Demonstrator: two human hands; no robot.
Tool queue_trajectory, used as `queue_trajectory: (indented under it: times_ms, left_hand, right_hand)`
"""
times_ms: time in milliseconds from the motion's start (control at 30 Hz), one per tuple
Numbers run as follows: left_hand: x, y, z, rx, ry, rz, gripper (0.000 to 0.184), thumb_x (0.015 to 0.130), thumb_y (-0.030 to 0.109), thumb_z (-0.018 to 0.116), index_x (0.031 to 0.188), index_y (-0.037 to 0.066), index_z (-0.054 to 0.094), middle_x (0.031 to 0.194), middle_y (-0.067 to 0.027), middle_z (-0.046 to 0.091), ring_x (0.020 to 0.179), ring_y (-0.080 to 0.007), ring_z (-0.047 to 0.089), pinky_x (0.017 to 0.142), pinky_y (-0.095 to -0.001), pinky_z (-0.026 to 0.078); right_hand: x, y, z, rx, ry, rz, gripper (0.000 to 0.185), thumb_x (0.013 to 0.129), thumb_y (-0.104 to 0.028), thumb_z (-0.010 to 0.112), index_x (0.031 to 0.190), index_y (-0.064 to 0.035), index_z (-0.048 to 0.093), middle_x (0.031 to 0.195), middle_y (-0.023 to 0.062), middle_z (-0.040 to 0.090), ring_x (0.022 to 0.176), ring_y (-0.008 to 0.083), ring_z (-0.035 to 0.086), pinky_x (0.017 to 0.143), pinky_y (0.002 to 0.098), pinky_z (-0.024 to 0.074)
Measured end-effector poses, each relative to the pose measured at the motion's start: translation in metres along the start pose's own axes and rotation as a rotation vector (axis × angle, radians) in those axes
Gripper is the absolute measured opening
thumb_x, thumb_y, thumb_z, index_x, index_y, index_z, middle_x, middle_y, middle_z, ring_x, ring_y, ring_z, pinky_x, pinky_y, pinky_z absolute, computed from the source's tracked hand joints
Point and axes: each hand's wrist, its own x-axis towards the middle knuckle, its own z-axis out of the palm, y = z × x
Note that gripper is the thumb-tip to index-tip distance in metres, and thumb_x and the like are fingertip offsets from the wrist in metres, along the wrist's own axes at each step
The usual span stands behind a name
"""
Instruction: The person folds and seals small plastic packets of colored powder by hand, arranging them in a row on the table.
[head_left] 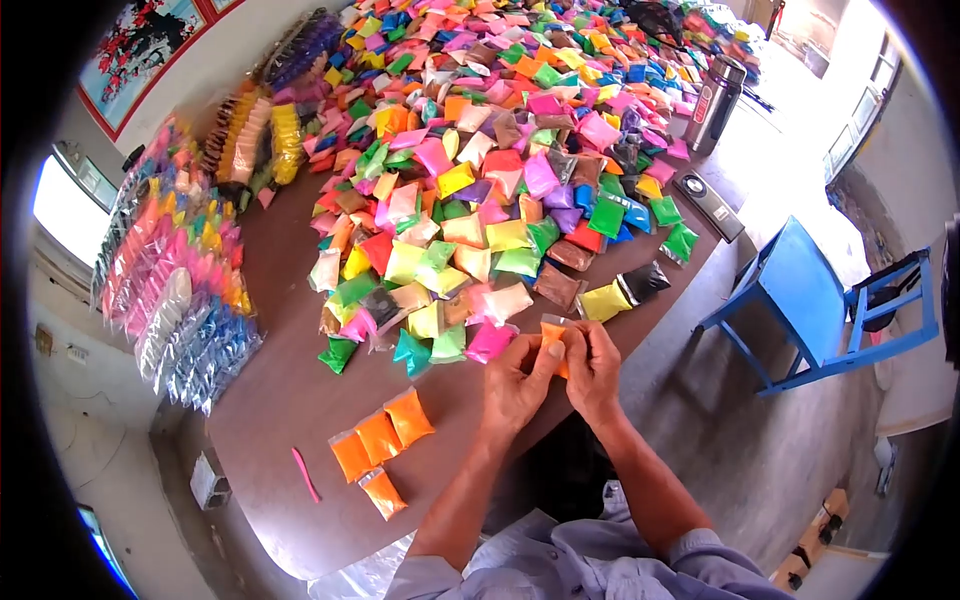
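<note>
Between my hands, over the table's front edge, is a small clear packet of orange filling (553, 332). My left hand (518, 380) pinches it from the left, the thumb laid along its side. From the right, the closed fingers of my right hand (592, 368) grip the same packet. Several similar orange packets (378, 437) lie grouped on the brown table to the left of my hands. Just beyond my fingers are a pink packet (490, 341) and a yellow packet (604, 301), at the near edge of a large heap of coloured packets (470, 200).
A thin pink strip (306, 475) lies on the table (270, 400) at the left. Bundled packets in clear wrap (180, 280) line the left edge. A steel flask (715, 105) and a small grey device (708, 205) stand at the right edge, near a blue chair (800, 300).
</note>
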Motion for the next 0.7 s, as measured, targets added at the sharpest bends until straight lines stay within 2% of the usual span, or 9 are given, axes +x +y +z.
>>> queue_trajectory:
  times_ms: [67,267,333,467,533,567,633,700]
  left_hand:
    - [-0.001,-0.005,-0.005,0.013,-0.049,-0.042,0.028,0.100,0.023,0.068,0.108,-0.004,0.069,0.085,-0.0032,0.069,0.077,-0.0074,0.061,0.069,-0.0244,0.051]
    - [0.000,-0.005,-0.006,0.092,-0.025,-0.105,0.022,0.100,0.020,0.068,0.097,-0.002,0.069,0.073,-0.0028,0.066,0.067,-0.0082,0.058,0.061,-0.0268,0.048]
    - [0.001,-0.010,-0.004,0.132,0.034,0.054,0.021,0.100,0.019,0.068,0.093,-0.001,0.068,0.069,-0.0037,0.063,0.063,-0.0094,0.056,0.057,-0.0286,0.047]
    - [0.000,-0.010,-0.006,0.199,0.042,0.075,0.021,0.100,0.020,0.067,0.093,-0.001,0.068,0.069,-0.0048,0.063,0.063,-0.0099,0.056,0.057,-0.0291,0.046]
    - [0.002,-0.019,-0.006,0.076,-0.034,-0.070,0.026,0.101,0.025,0.067,0.097,0.000,0.067,0.077,-0.0025,0.065,0.064,-0.0075,0.058,0.056,-0.0250,0.048]
    - [0.002,-0.022,-0.006,0.093,-0.046,-0.074,0.028,0.102,0.026,0.066,0.104,-0.002,0.068,0.080,-0.0040,0.067,0.067,-0.0087,0.061,0.058,-0.0250,0.050]
    - [0.002,-0.020,-0.004,0.072,-0.046,-0.021,0.029,0.102,0.026,0.066,0.106,-0.002,0.068,0.081,-0.0044,0.068,0.067,-0.0089,0.061,0.059,-0.0248,0.050]
    - [0.001,-0.013,-0.003,0.007,-0.077,0.007,0.031,0.102,0.025,0.066,0.110,-0.004,0.067,0.082,-0.0047,0.068,0.068,-0.0091,0.061,0.060,-0.0243,0.050]
  right_hand:
    - [0.000,0.002,-0.001,-0.006,0.006,0.003,0.023,0.104,-0.020,0.058,0.104,0.0021,0.062,0.083,0.0087,0.065,0.076,0.0121,0.059,0.070,0.0299,0.0502]
    - [0.001,-0.002,0.000,-0.009,0.021,0.024,0.026,0.104,-0.025,0.059,0.104,0.0014,0.062,0.081,0.0053,0.063,0.073,0.0098,0.056,0.066,0.0277,0.0488]
    - [0.000,-0.004,0.000,-0.025,0.003,0.025,0.026,0.104,-0.025,0.059,0.104,0.0012,0.062,0.080,0.0048,0.063,0.072,0.0092,0.056,0.066,0.0271,0.0484]
    - [0.001,-0.007,0.002,-0.068,-0.001,-0.034,0.027,0.103,-0.026,0.060,0.107,0.0008,0.062,0.079,0.0043,0.062,0.072,0.0093,0.056,0.065,0.0274,0.0484]
    - [0.001,-0.003,0.002,-0.084,-0.003,-0.011,0.024,0.104,-0.023,0.059,0.108,0.0005,0.062,0.084,0.0055,0.063,0.076,0.0100,0.057,0.068,0.0278,0.0495]
    - [0.001,-0.002,0.002,-0.075,0.018,-0.014,0.023,0.104,-0.022,0.059,0.108,0.0006,0.062,0.087,0.0064,0.064,0.079,0.0106,0.058,0.070,0.0281,0.0500]
    - [-0.001,-0.001,0.001,-0.067,0.028,0.001,0.020,0.105,-0.019,0.057,0.109,0.0008,0.062,0.095,0.0080,0.065,0.085,0.0121,0.058,0.077,0.0287,0.0503]
    - [-0.001,0.001,0.000,-0.043,0.030,-0.008,0.021,0.105,-0.019,0.057,0.109,0.0005,0.061,0.095,0.0074,0.064,0.085,0.0124,0.058,0.077,0.0287,0.0503]
